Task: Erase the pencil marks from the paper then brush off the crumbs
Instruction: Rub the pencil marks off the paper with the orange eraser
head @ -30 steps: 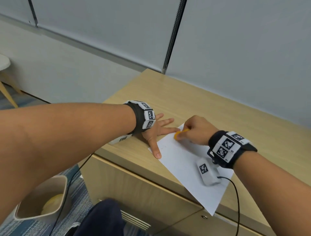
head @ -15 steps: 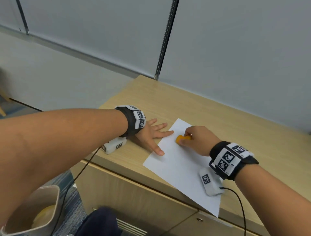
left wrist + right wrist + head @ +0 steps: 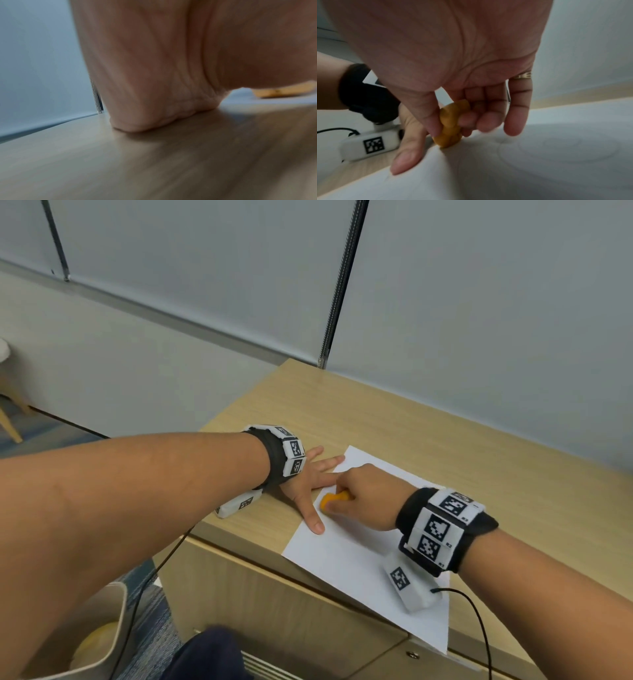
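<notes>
A white sheet of paper (image 3: 356, 556) lies askew on the wooden desk (image 3: 411, 433), one corner hanging past the front edge. My left hand (image 3: 308, 477) lies flat with spread fingers, pressing the paper's left edge, thumb (image 3: 406, 159) on the sheet. My right hand (image 3: 363, 498) pinches an orange eraser (image 3: 330, 499) between thumb and fingers, its tip pressed onto the paper (image 3: 539, 169) beside the left thumb. The eraser (image 3: 452, 124) is lumpy and worn. Faint curved marks show on the sheet in the right wrist view. The left wrist view shows my palm (image 3: 154, 81) on the wood and the eraser (image 3: 283, 90).
A grey partition wall (image 3: 479, 302) backs the desk. A beige bin (image 3: 85, 642) stands on the floor at lower left. Cables hang from both wrist cameras. The desk's front edge with a cabinet door (image 3: 274, 594) is close below the paper.
The right hand has slid the eraser left and toward me along the paper, now beside the left thumb. The left hand stays pressed on the paper's edge.
</notes>
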The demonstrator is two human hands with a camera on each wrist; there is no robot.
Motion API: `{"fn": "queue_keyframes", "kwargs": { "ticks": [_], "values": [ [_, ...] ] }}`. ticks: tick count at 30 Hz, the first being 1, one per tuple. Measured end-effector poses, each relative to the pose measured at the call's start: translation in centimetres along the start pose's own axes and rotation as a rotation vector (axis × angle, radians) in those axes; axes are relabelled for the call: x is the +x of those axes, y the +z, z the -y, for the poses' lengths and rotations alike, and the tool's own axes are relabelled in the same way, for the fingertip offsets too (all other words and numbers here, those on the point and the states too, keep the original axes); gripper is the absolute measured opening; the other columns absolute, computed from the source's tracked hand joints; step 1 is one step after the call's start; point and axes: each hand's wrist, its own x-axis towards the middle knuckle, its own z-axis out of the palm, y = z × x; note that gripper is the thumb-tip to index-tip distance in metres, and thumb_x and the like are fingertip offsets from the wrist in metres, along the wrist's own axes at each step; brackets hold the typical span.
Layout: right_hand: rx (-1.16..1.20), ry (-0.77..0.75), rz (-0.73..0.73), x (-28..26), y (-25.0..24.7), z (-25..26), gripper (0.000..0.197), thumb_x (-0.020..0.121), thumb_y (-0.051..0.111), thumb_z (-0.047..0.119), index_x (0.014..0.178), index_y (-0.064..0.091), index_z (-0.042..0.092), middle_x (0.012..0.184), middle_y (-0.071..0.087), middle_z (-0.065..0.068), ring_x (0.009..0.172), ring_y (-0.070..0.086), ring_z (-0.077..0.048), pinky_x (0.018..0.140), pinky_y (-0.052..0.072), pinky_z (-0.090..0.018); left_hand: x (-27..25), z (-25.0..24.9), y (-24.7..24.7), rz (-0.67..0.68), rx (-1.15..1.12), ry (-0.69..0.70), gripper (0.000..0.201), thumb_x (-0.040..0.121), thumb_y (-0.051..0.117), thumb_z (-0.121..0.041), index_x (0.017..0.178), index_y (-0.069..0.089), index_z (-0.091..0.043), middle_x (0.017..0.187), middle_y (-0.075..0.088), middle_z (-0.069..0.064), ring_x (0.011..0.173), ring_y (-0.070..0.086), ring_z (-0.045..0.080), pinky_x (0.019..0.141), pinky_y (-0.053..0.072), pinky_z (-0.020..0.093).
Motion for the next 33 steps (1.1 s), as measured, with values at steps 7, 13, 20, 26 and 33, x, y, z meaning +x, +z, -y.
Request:
{"fn": "queue_keyframes", "kwargs": {
  "ticks": [7, 13, 20, 26, 33],
  "values": [
    [-0.16, 0.216, -0.035, 2.9, -2.9, -2.5, 0.042, 0.1, 0.053, 0.044, 0.067, 0.043, 0.019, 0.072, 0.049, 0.0, 0.065, 0.051, -0.019, 0.053, 0.034, -0.03, 0.2, 0.0, 0.1, -0.015, -0.006, -0.013, 0.147, 0.039, 0.057, -0.095, 0.147, -0.031, -0.048, 0.159, -0.038, -0.01, 0.145, -0.035, 0.036, 0.117, -0.005, 0.067],
    [-0.082, 0.01, 0.054, 2.0, -1.3, -0.8, 0.035, 0.098, 0.059, 0.039, 0.07, 0.055, 0.018, 0.066, 0.051, 0.002, 0.063, 0.053, -0.017, 0.058, 0.038, -0.03, 0.6, 0.3, 0.0, -0.002, 0.022, -0.003, 0.141, 0.046, 0.058, -0.095, 0.148, -0.028, -0.049, 0.159, -0.039, -0.007, 0.144, -0.037, 0.039, 0.117, -0.007, 0.068],
    [-0.117, -0.004, 0.059, 1.9, -1.7, -0.3, 0.038, 0.096, 0.061, 0.036, 0.064, 0.05, 0.018, 0.064, 0.051, 0.002, 0.056, 0.047, -0.011, 0.052, 0.034, -0.027, 0.5, 0.1, -0.2, 0.015, 0.046, -0.003, 0.137, 0.053, 0.061, -0.093, 0.149, -0.025, -0.049, 0.159, -0.04, -0.005, 0.143, -0.037, 0.04, 0.117, -0.008, 0.067],
    [-0.098, 0.112, -0.009, 3.1, -3.1, -1.7, 0.044, 0.096, 0.059, 0.042, 0.062, 0.051, 0.015, 0.064, 0.051, 0.0, 0.058, 0.049, -0.016, 0.054, 0.037, -0.029, 0.3, 0.0, 0.0, -0.008, 0.021, -0.007, 0.143, 0.045, 0.056, -0.093, 0.147, -0.032, -0.045, 0.16, -0.038, -0.005, 0.145, -0.036, 0.037, 0.118, -0.011, 0.063],
    [-0.039, 0.014, 0.055, 2.2, -1.8, -0.6, 0.043, 0.095, 0.065, 0.038, 0.061, 0.052, 0.016, 0.059, 0.049, 0.009, 0.055, 0.047, -0.007, 0.053, 0.033, -0.024, 0.2, -0.1, 0.0, -0.002, 0.02, -0.016, 0.141, 0.047, 0.058, -0.093, 0.151, -0.024, -0.046, 0.16, -0.038, -0.006, 0.144, -0.036, 0.038, 0.118, -0.006, 0.066]
  ]
}}
